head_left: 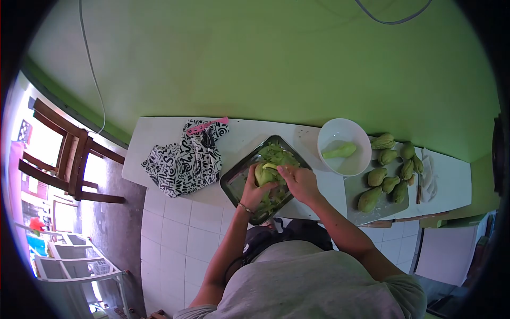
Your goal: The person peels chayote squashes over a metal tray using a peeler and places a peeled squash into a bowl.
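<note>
My left hand (256, 189) is wrapped around a green chayote (262, 175), holding it over a dark metal tray (229, 183). My right hand (300, 183) is closed at the chayote's right side, on what looks like a yellow peeler (271, 166); the fingers hide most of it. Green peelings (279, 154) lie in the tray beneath both hands. To the right, a white bowl (345, 127) holds one pale, peeled chayote (340, 150). Several unpeeled chayotes (370, 199) rest on a grey board (358, 215) farther right.
A black-and-white patterned cloth (183, 167) with a pink edge lies left on the white table (135, 159). A knife (418, 191) and a white cloth (429, 178) lie at the right. A green wall (255, 69) stands behind; a wooden chair (77, 154) is far left.
</note>
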Motion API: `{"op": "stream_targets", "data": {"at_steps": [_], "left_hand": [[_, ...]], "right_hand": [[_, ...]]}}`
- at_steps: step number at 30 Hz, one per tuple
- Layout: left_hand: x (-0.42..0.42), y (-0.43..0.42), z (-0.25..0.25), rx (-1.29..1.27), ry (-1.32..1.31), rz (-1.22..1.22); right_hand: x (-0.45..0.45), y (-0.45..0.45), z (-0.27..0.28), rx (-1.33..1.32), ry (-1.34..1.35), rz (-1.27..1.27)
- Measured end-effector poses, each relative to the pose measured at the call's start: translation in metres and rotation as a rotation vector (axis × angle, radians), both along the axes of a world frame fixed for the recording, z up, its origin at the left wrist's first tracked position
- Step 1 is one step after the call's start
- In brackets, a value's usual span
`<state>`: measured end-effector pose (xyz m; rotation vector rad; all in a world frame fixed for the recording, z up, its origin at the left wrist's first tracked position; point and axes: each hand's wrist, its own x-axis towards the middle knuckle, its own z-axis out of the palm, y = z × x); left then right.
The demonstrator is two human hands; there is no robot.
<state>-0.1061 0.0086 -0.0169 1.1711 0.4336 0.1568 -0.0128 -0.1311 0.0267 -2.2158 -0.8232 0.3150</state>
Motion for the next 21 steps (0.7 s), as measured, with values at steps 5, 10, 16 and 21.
{"op": "stream_targets", "data": {"at_steps": [5, 10, 16, 21], "left_hand": [[0.005, -0.002, -0.017, 0.475, 0.104, 0.126], [0.001, -0.010, 0.001, 0.747, 0.189, 0.163], [0.001, -0.010, -0.004, 0.732, 0.291, 0.207], [-0.001, -0.050, -0.005, 0.864, 0.210, 0.179]], "right_hand": [[-0.008, 0.002, 0.007, 0.012, -0.182, 0.088], [-0.005, 0.006, -0.021, -0.030, -0.451, 0.098], [-0.005, 0.034, -0.045, -0.102, -0.409, -0.078], [0.031, 0.037, -0.055, -0.189, -0.214, -0.186]]}}
